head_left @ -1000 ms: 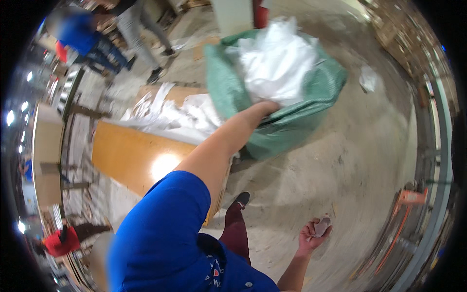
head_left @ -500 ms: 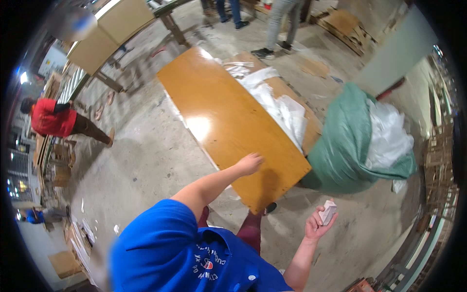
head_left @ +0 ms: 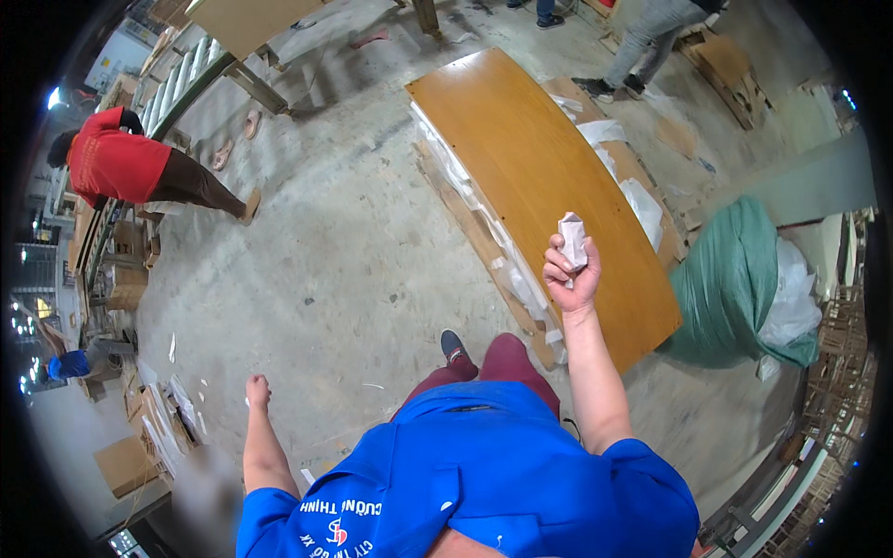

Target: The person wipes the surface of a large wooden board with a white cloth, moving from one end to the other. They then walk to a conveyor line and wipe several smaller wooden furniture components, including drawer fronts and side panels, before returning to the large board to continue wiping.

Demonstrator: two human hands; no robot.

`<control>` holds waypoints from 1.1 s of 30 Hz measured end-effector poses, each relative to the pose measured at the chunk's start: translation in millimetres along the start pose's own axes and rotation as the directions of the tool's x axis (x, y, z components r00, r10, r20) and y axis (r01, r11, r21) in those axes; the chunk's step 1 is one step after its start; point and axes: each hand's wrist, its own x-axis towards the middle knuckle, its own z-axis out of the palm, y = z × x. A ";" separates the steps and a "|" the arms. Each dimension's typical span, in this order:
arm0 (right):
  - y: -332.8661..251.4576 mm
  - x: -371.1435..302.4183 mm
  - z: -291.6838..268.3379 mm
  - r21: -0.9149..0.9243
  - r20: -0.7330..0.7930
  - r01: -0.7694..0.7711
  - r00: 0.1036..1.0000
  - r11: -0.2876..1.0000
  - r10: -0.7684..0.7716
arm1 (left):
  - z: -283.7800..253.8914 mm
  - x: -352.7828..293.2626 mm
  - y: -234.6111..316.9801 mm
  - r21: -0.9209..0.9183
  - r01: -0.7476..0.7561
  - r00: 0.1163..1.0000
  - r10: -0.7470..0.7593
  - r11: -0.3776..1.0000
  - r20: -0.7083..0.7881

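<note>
My right hand (head_left: 575, 279) is closed around a small pale pinkish-white block (head_left: 573, 240) with a folded or wrapped look. It is held up over the glossy orange-brown wooden panel (head_left: 549, 167), and I cannot tell whether it touches the surface. The panel lies flat on top of a stack with white wrapping and cardboard (head_left: 516, 279) showing along its near left side. My left hand (head_left: 259, 391) hangs out over the concrete floor, away from the panel. Its fingers are curled in, and what they hold, if anything, does not show clearly.
A green sack (head_left: 730, 279) with white plastic stuffing stands at the panel's right end. A person in a red shirt (head_left: 116, 158) bends by a roller conveyor (head_left: 181, 79) at the left. Someone in grey trousers (head_left: 646, 46) stands beyond the panel. Paper scraps litter the floor.
My left hand has left the panel and swung out left over the floor. My right hand, with the pale block, has come from beside the panel to above it. The view has turned left.
</note>
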 end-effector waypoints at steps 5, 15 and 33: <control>9.0 63.6 -13.6 -0.012 -0.114 0.015 0.993 1.000 -0.016 | 83.5 20.8 33.3 0.083 0.185 0.895 -0.203 0.979 0.398; -43.2 203.1 -70.6 -0.345 -0.332 0.261 0.864 0.901 -0.378 | 257.0 58.0 284.1 -0.143 -0.702 0.346 0.510 0.698 0.787; -64.0 650.7 -172.2 -0.817 -0.202 0.344 0.582 0.463 -0.788 | 290.1 400.7 459.9 -0.034 -0.377 0.460 0.219 0.926 0.861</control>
